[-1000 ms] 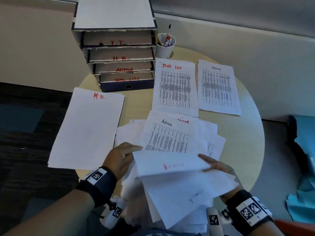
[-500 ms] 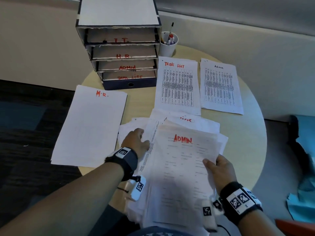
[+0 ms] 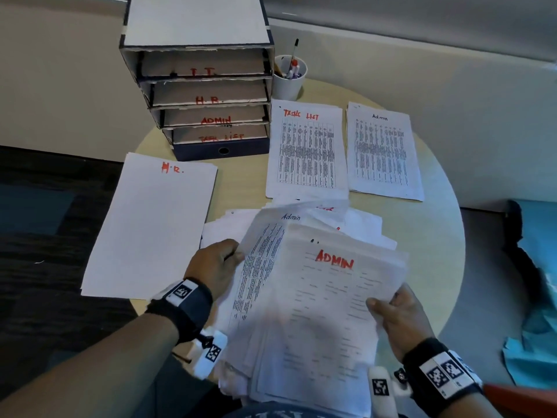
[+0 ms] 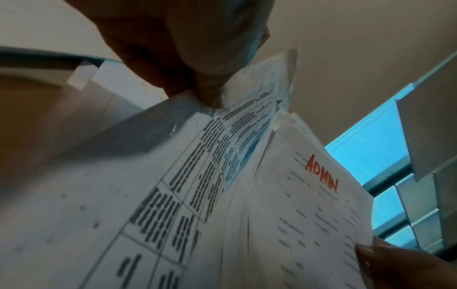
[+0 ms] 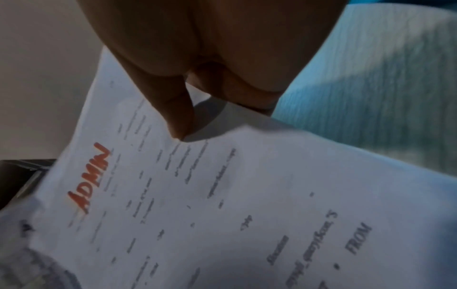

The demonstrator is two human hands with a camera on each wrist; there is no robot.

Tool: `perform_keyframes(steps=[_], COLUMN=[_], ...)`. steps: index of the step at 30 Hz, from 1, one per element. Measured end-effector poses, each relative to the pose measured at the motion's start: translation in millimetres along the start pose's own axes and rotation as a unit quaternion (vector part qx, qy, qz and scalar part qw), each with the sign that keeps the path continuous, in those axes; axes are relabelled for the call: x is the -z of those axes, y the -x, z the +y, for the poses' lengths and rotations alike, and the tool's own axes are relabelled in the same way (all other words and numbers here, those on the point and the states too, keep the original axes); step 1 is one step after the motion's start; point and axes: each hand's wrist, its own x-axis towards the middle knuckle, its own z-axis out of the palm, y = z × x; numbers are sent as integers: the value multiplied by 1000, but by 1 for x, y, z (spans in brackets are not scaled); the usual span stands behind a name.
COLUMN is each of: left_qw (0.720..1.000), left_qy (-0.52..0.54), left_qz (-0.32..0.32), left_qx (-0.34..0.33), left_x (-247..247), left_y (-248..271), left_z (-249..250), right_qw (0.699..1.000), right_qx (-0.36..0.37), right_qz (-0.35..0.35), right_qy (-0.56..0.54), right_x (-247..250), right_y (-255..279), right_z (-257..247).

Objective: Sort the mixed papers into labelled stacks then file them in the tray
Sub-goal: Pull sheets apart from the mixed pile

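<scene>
I count three sorted stacks on the round table (image 3: 422,236): an H.R. stack (image 3: 150,230) at left, a Task List stack (image 3: 306,152) and an Admin stack (image 3: 382,152) just beside it, plus one four-shelf tray (image 3: 196,86) lettered I.T., H.R., ADMIN and TASK LIST, and one white pen cup (image 3: 289,82). My left hand (image 3: 215,267) pinches the left edge of the mixed bundle (image 3: 256,297); my right hand (image 3: 398,318) grips its top sheet (image 3: 328,312), headed ADMIN in red, thumb on top. The bundle's lower edge is cut off and its small print blurs; the wrist view shows only "FROM"
</scene>
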Motion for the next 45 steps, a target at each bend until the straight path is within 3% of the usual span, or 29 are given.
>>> perform_keyframes(steps=[4,12,16,19,23,28,32,36,41,45], left_qw=[1000,994,998,982,950,936,933,901,952,956], left_qy=[1,-92,28,186,306,324,299,354,230,219], left_qz=[-3,19,54,32,-15,-118,-155,-165,-179,-161], left_qx=[-22,58,-9,22,62,68,127,185,98,114], left_x=[0,1,1,3,4,0,-2,-4,-17,-19], left_y=[9,5,7,12,18,28,26,24,31,33], left_z=[-12,-4,-8,-3,1,5,5,14,36,43], right_qw=[999,996,995,995,994,992,992,994,998,994], right_qx=[2,-11,7,18,30,-2,3,-6,-26,-52], right_qz=[21,35,-8,-28,-53,-56,7,39,52,90], right_qy=[30,85,97,94,94,117,124,98,14,41], right_x=[0,-2,-1,0,-5,-18,-38,-48,-59,-62], right_y=[-1,3,4,4,3,-2,-6,-13,-17,-22], right_z=[0,-5,-4,-4,-6,-5,-13,-16,-9,-4])
